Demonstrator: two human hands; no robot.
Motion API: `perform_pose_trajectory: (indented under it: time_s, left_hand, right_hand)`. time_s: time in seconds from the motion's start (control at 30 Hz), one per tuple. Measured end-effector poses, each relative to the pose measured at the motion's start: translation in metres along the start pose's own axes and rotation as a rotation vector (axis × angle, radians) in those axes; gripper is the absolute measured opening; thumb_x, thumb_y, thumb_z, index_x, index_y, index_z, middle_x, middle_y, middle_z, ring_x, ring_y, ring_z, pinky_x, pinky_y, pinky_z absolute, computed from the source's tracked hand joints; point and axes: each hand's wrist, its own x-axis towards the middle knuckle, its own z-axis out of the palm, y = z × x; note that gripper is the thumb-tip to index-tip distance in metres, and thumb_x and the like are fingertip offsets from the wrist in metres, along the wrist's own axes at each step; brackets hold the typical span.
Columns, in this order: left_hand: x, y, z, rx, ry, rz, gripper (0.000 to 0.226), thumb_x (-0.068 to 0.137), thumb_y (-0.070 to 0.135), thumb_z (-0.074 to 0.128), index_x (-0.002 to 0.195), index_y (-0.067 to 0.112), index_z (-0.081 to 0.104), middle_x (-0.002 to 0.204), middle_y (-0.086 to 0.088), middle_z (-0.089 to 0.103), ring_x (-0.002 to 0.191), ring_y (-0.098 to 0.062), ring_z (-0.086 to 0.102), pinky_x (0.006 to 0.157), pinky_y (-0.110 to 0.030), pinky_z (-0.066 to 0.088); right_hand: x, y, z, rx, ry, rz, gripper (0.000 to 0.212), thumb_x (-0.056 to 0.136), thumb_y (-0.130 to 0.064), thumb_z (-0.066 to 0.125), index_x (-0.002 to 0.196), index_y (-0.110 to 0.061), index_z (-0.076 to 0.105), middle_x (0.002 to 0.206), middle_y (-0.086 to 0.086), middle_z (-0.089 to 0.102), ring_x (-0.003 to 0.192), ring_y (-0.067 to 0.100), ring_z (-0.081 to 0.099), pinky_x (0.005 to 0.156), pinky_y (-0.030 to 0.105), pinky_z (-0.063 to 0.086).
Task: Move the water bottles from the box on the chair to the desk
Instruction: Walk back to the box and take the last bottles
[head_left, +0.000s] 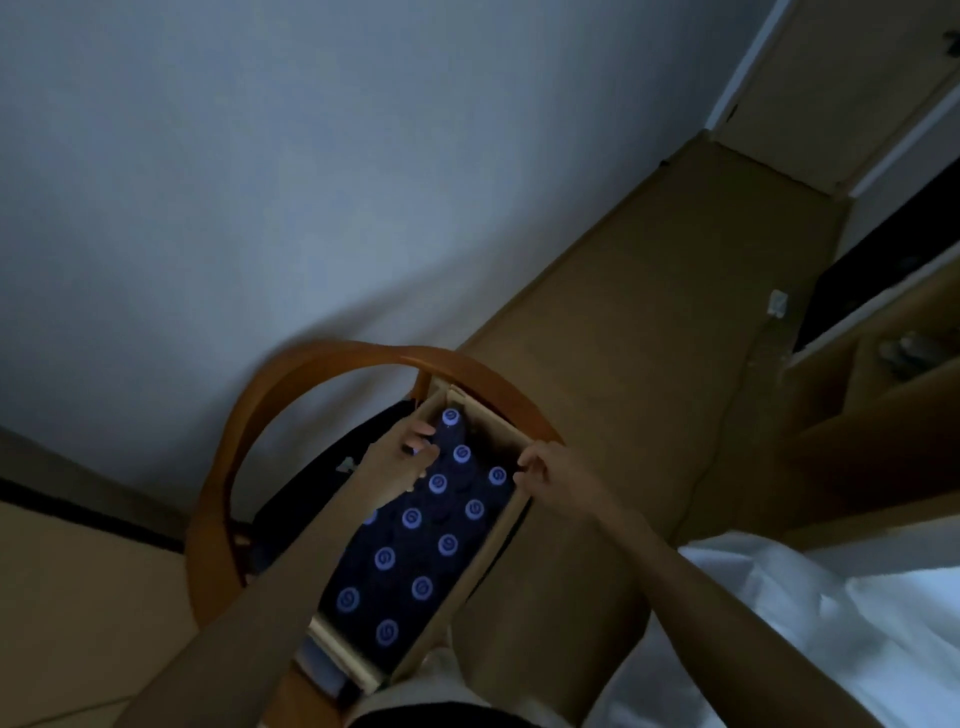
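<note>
Dimly, the left hand (402, 457) curls its fingers around a bottle (451, 431) in the box (498, 540) at lower centre; the right hand (540, 475) pinches the box wall. Packed neighbours could snag it.

Dark bottles with pale lilac round caps (411, 518), swirl mark on each. Tan cardboard box (511, 519). Orange-brown curved wooden chair back (291, 374). Grey-blue wall (311, 156).
</note>
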Motion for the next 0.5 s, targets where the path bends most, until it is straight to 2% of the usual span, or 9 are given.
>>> perform_pose_trajectory:
  time_s: [0.1, 0.17, 0.23, 0.4, 0.5]
  left_hand:
    - [0.014, -0.010, 0.006, -0.050, -0.004, -0.081, 0.019, 0.094, 0.031, 0.060, 0.111, 0.023, 0.058, 0.098, -0.005, 0.065, 0.077, -0.015, 0.069, 0.056, -0.026, 0.054]
    - [0.022, -0.015, 0.009, -0.079, -0.004, -0.125, 0.018, 0.095, 0.028, 0.059, 0.111, 0.022, 0.058, 0.099, -0.004, 0.066, 0.078, -0.016, 0.069, 0.057, -0.025, 0.055]
    - [0.027, -0.019, 0.012, -0.086, 0.024, -0.163, 0.016, 0.094, 0.025, 0.059, 0.110, 0.023, 0.058, 0.096, -0.001, 0.066, 0.075, -0.015, 0.068, 0.055, -0.024, 0.053]
    - [0.036, -0.030, 0.021, -0.084, 0.085, -0.212, 0.016, 0.092, 0.024, 0.061, 0.108, 0.026, 0.060, 0.088, 0.000, 0.066, 0.072, -0.019, 0.068, 0.055, -0.028, 0.052]
    - [0.037, -0.036, 0.026, -0.078, 0.147, -0.250, 0.015, 0.089, 0.025, 0.064, 0.099, 0.034, 0.059, 0.080, 0.009, 0.066, 0.063, -0.010, 0.067, 0.054, -0.026, 0.050]
  right_hand:
    - [0.025, 0.014, 0.008, -0.004, -0.075, 0.025, 0.024, 0.092, -0.030, 0.063, 0.110, -0.016, 0.062, 0.095, -0.003, 0.060, 0.089, 0.014, 0.058, 0.074, 0.024, 0.043]
    - [0.044, 0.023, 0.013, -0.016, -0.142, 0.039, 0.024, 0.091, -0.031, 0.063, 0.110, -0.016, 0.061, 0.096, -0.003, 0.059, 0.091, 0.016, 0.059, 0.076, 0.026, 0.045]
    - [0.063, 0.031, 0.017, -0.048, -0.204, 0.045, 0.026, 0.091, -0.032, 0.063, 0.111, -0.016, 0.060, 0.098, -0.001, 0.060, 0.092, 0.017, 0.060, 0.078, 0.030, 0.046]
    - [0.109, 0.051, 0.029, -0.148, -0.327, -0.023, 0.032, 0.090, -0.030, 0.064, 0.115, -0.011, 0.058, 0.105, 0.007, 0.062, 0.092, 0.018, 0.057, 0.074, 0.027, 0.041]
    - [0.134, 0.061, 0.038, -0.253, -0.454, -0.121, 0.031, 0.094, -0.033, 0.058, 0.120, -0.016, 0.054, 0.108, 0.008, 0.060, 0.092, 0.021, 0.058, 0.073, 0.032, 0.045]
